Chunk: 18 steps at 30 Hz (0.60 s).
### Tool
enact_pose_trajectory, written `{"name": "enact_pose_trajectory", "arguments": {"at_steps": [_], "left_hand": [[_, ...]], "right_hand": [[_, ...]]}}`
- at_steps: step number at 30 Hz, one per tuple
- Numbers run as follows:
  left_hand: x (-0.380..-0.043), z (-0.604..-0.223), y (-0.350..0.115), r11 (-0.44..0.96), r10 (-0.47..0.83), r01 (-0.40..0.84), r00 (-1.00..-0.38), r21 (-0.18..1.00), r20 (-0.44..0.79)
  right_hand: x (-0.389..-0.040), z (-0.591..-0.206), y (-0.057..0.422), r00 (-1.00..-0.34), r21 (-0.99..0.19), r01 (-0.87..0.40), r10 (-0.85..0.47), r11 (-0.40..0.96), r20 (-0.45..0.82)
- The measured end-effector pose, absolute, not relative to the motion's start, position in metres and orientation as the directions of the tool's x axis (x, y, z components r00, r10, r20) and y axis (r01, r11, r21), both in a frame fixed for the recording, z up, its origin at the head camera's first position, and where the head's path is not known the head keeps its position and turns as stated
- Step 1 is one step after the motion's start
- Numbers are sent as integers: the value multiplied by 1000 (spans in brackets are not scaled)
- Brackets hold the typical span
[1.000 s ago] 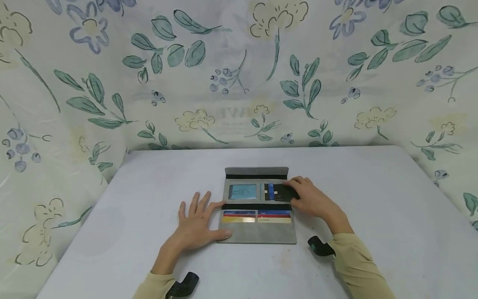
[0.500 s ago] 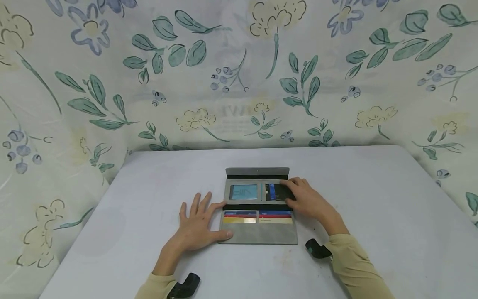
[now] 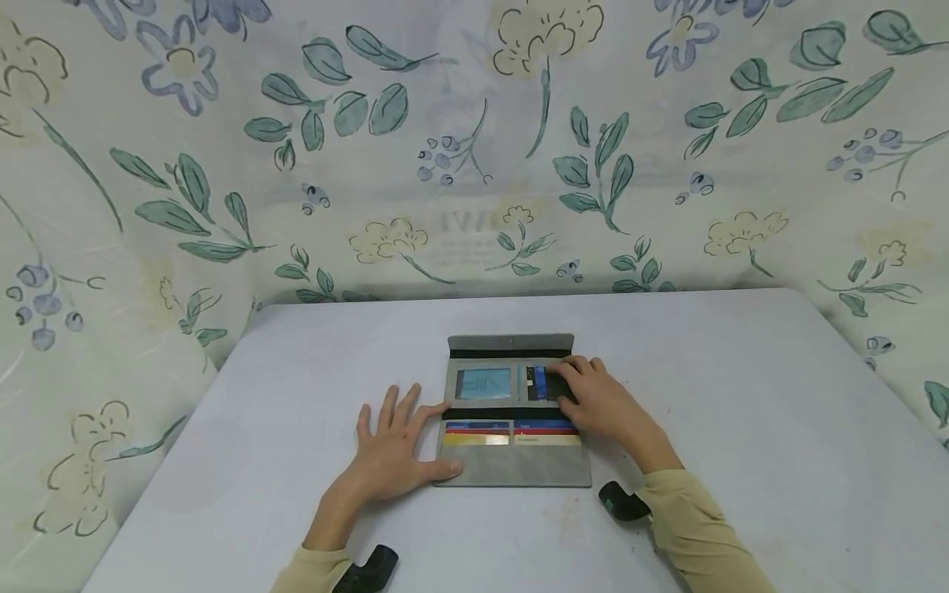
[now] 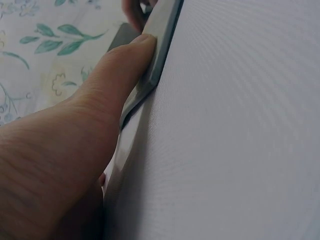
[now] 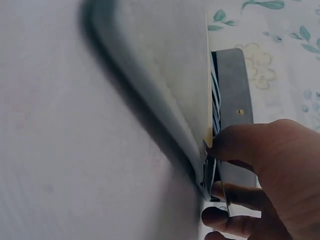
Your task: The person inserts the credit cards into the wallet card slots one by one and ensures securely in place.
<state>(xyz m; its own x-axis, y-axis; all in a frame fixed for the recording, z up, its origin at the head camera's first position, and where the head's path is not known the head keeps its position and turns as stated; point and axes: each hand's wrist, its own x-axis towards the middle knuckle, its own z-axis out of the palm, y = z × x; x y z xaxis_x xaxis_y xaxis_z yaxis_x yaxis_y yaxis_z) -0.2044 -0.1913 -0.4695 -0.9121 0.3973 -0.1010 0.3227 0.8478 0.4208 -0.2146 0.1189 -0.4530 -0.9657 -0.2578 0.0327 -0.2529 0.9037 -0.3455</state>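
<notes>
A grey wallet (image 3: 511, 465) lies unfolded on the white table, with cards in its lower slots and a clear window at its upper left. My left hand (image 3: 393, 453) has its fingers spread; the thumb presses the lower left corner and the index fingertip touches the left edge. In the left wrist view that thumb (image 4: 122, 60) rests on the wallet's cover. At the upper right pocket, my right hand (image 3: 604, 403) pinches a black card (image 3: 554, 386), mostly covered by the fingers. The right wrist view shows the card's thin edge (image 5: 224, 192) between thumb and fingers.
The white table (image 3: 741, 395) extends around the wallet on all sides. A flower-patterned sheet (image 3: 460, 198) hangs behind and beside it. Black wrist cameras sit near the left cuff (image 3: 371, 570) and right cuff (image 3: 623, 502).
My right hand has moved left, and the black card has slid left with it, further into the upper right pocket. The left hand has stayed in place on the wallet.
</notes>
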Motion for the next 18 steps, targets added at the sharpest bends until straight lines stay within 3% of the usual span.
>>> {"name": "enact_pose_trajectory", "arguments": {"at_steps": [18], "left_hand": [[-205, -470, -192, 848, 400, 321, -910, 422, -111]], "right_hand": [[-216, -448, 130, -962, -452, -213, -266, 866, -56]]}}
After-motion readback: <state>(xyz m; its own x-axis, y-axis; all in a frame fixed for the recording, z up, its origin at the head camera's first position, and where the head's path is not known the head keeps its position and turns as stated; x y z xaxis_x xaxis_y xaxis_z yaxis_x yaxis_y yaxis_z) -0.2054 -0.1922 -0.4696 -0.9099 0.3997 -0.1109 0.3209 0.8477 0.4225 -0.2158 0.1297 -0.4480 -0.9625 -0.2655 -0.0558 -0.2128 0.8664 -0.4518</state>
